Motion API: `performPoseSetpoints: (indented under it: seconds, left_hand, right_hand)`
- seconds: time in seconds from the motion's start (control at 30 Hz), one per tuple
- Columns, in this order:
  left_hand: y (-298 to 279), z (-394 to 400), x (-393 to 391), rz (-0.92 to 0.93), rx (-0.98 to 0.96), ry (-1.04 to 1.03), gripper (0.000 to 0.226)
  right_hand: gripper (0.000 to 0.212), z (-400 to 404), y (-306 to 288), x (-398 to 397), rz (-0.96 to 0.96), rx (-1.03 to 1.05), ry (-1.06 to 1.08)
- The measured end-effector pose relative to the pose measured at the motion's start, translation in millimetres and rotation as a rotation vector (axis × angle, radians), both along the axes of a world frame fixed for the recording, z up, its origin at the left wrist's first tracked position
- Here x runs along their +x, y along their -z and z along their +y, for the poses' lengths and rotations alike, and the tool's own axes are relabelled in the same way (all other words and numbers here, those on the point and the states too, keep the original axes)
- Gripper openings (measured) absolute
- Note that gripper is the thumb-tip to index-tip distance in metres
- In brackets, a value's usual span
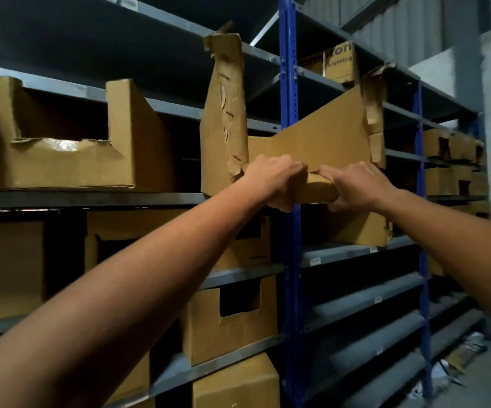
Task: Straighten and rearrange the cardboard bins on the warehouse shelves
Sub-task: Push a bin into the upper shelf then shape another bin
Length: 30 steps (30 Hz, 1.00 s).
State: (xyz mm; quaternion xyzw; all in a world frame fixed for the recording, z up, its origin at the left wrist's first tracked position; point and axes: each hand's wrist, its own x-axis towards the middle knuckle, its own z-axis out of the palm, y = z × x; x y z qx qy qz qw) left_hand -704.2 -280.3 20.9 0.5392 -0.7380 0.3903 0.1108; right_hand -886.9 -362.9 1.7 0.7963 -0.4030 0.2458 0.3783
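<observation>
A torn, open-fronted cardboard bin (320,139) hangs in front of the blue upright (289,83), tilted and off the shelf. Its left wall stands tall and crumpled, and its right corner is ripped. My left hand (273,181) and my right hand (356,187) both grip the bin's low front lip, close together, fingers curled over the edge. A second cut-out bin (70,142) sits on the grey shelf (91,198) to the left.
Several more cardboard bins fill the lower left shelves, one (232,319) with a square hole. A printed box (338,61) sits high on the right bay. Small bins (450,148) stand far right. Lower right shelves are bare; debris lies on the floor (459,360).
</observation>
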Motion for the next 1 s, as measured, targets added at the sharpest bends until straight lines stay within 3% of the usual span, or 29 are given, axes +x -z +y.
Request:
performPoseSetpoints:
  seconds: [0.17,0.6,0.73,1.0]
  left_hand:
    - [-4,-39,43,0.058,0.000,-0.120,0.054]
    - [-42,-174,167,0.271,0.229,-0.212,0.049]
    - [-50,-217,214,0.340,0.197,-0.202,0.053]
    - [-45,-293,259,0.393,0.133,-0.206,0.054]
  right_hand:
    - [0.037,-38,-17,42,0.078,0.125,-0.067]
    - [0.023,-165,-45,171,-0.033,0.277,-0.107]
    - [0.037,-202,-63,216,0.012,0.288,-0.083]
    - [0.037,-279,-61,265,-0.037,0.355,-0.096]
